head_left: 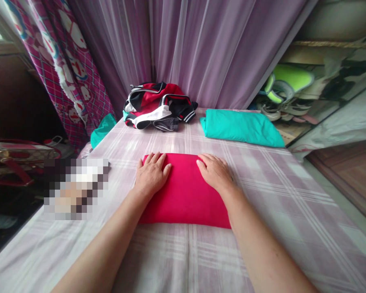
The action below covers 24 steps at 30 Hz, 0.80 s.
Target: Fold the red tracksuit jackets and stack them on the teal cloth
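A bright pinkish-red folded cloth (186, 195), likely a garment, lies flat as a neat rectangle in front of me. My left hand (153, 173) rests palm down on its far left part, fingers stretched forward. On its far right part lies my right hand (215, 171), also flat, with the fingers extended. Neither hand grips the cloth. Beyond my right hand is a folded turquoise cloth (242, 127). Farther back sits a crumpled heap of red, black and white clothing (160, 106).
A pale checked sheet (183, 252) covers the surface. At the left edge are a blurred-out object (77, 187) and a turquoise cloth (103, 129). Purple curtains (198, 49) hang behind. Shoes (295, 106) sit on a shelf at the right.
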Each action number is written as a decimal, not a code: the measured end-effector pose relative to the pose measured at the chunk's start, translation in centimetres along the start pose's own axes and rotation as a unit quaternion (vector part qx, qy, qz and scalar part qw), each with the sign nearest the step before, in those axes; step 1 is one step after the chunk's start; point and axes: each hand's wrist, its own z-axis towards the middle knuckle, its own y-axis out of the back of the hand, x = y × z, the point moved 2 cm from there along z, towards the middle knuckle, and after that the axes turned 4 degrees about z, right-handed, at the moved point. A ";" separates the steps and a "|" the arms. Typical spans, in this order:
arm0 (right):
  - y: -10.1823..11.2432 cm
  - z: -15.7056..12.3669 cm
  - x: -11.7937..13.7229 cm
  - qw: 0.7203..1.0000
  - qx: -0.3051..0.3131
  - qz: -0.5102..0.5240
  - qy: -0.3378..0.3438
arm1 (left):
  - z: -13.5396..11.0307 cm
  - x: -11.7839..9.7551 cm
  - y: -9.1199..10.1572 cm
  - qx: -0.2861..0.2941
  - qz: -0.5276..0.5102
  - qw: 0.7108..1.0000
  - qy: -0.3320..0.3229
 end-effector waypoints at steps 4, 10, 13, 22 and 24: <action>-0.2 0.1 -0.2 1.000 0.002 0.010 -0.002 | 0.0 0.0 0.0 -0.006 0.007 1.000 -0.004; 0.1 0.5 -3.2 0.995 0.043 0.038 -0.087 | -0.1 0.0 0.1 0.002 -0.005 1.000 0.004; 0.6 0.4 -4.9 0.987 0.060 0.033 -0.147 | -0.1 0.0 0.1 0.004 -0.010 1.000 0.007; 3.3 0.1 0.3 0.997 -0.065 0.038 -0.018 | 0.0 0.1 0.0 0.001 -0.006 1.000 0.007; 2.5 -0.3 2.7 0.998 -0.032 0.044 0.030 | 0.0 0.1 -0.1 -0.001 -0.004 1.000 0.006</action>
